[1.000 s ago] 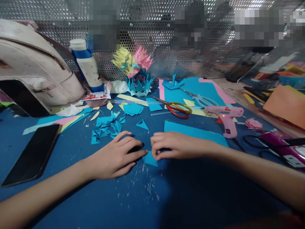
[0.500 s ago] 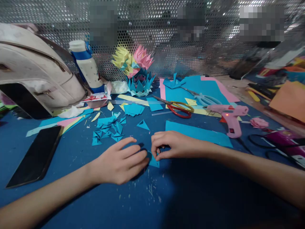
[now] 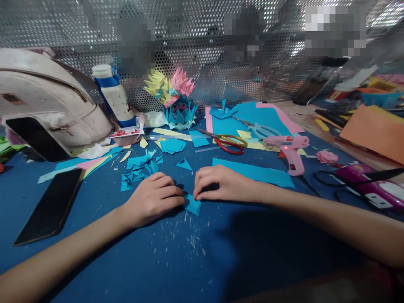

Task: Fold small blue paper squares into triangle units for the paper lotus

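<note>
A small folded piece of blue paper (image 3: 193, 206) lies on the blue table between my two hands. My right hand (image 3: 216, 183) has its thumb and fingers pinched at the paper's upper right edge. My left hand (image 3: 154, 200) rests to the left, fingers curled and close together, their tips on the paper's left side. The left thumb is hidden. Just beyond my hands sits a folded blue paper triangle (image 3: 184, 163). A heap of folded blue paper pieces (image 3: 140, 166) is past my left hand, and a blue paper strip (image 3: 252, 171) extends behind my right.
Red-and-yellow-handled scissors (image 3: 232, 144), a pink glue gun (image 3: 292, 151) with a lit red light and paper lotus flowers (image 3: 180, 111) stand farther back. Left are a phone (image 3: 49, 206), a backpack (image 3: 47, 97) and a bottle (image 3: 115, 97). A perforated metal panel (image 3: 202, 80) borders the back.
My left fingers, spread with the index raised before, have drawn together onto the paper's left side. My right hand still pinches the paper. The camera view has shifted slightly.
</note>
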Tool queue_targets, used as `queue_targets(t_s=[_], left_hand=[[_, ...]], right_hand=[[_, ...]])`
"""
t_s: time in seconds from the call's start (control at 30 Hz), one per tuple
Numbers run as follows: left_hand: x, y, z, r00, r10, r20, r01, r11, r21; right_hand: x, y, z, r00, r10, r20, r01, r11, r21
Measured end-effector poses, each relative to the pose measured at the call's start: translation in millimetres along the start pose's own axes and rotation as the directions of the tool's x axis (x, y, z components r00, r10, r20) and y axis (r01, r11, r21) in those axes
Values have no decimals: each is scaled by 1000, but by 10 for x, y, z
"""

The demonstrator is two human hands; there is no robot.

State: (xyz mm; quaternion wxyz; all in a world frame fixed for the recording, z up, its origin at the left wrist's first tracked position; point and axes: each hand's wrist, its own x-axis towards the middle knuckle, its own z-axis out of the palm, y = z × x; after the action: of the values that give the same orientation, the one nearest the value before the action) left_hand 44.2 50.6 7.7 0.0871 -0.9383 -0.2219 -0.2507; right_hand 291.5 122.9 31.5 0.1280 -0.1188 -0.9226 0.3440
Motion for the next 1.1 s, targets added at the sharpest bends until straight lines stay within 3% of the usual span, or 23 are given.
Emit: queue_targets(t_s=[0.17,0.4,0.5,0.9,1.1], left_hand=[[-39,4,7,999,-39,-2,39,998,-54],[34,123,60,965,-263,-3,262,962,-79],[41,169,88,952,-306,6,305,948,-85],[16,234,92,929,-370,4,364,912,-187],[41,225,76,921,-390,14,380,887,-262]], right_hand=[[-48,43,56,979,-197,49,203,948,-245],[-61,144,70,937,-346,40,337,871,-357],[-64,176,81,917,-396,47,380,833,-402],[-110,240,115,921,-389,0,342,809,-478],[-119,270,104,911,-411,33,365,768,-526]])
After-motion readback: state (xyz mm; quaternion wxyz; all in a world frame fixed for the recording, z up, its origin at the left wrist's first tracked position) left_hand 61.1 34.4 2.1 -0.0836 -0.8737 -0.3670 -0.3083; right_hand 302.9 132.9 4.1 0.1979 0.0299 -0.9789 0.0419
